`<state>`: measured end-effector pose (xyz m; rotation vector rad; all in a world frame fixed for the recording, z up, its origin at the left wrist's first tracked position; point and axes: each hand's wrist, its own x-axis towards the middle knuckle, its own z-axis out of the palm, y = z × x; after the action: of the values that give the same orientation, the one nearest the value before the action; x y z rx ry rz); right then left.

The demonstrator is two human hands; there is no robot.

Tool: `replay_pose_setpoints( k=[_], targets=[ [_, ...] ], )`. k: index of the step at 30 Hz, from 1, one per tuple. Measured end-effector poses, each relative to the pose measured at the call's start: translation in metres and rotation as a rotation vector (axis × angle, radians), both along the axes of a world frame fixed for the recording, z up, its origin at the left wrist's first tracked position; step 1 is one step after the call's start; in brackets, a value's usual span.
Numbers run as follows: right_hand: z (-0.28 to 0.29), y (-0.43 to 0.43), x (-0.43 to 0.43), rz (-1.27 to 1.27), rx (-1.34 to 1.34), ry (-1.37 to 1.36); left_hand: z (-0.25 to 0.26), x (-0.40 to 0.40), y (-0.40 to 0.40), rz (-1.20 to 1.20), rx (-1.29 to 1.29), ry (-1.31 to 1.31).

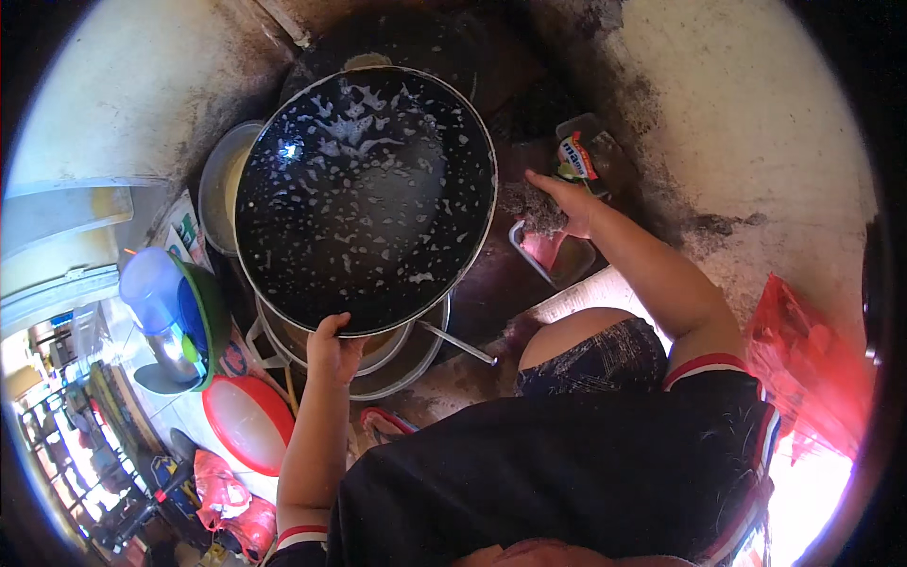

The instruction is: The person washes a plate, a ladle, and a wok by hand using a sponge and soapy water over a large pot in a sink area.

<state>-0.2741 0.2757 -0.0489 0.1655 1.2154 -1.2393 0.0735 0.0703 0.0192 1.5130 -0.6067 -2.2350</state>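
Note:
A large round black pan with patches of white suds on its surface is tilted toward me. My left hand grips its near rim, thumb on the inside. To the right of the pan, my right hand holds a grey scouring pad. Just below the pad is a clear plastic container with something pink at its edge. Beyond my right hand, a dish soap packet rests in another plastic container. Basins with cloudy liquid are partly hidden under the pan.
A pale basin stands left of the pan, a metal basin below it. Further left are a green basin with blue items and a red-rimmed lid. A red plastic bag hangs at right by the stained wall.

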Motion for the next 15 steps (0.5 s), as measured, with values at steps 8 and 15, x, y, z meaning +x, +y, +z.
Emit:
replay_pose_setpoints(
  k=[8, 15],
  targets=[
    [-0.042, 0.022, -0.039, 0.54, 0.128, 0.967, 0.033, 0.009, -0.005, 0.045, -0.096, -0.157],
    [0.042, -0.144, -0.049, 0.498, -0.117, 0.867, 0.107, 0.085, 0.003, 0.037, -0.124, -0.361]
  ],
)
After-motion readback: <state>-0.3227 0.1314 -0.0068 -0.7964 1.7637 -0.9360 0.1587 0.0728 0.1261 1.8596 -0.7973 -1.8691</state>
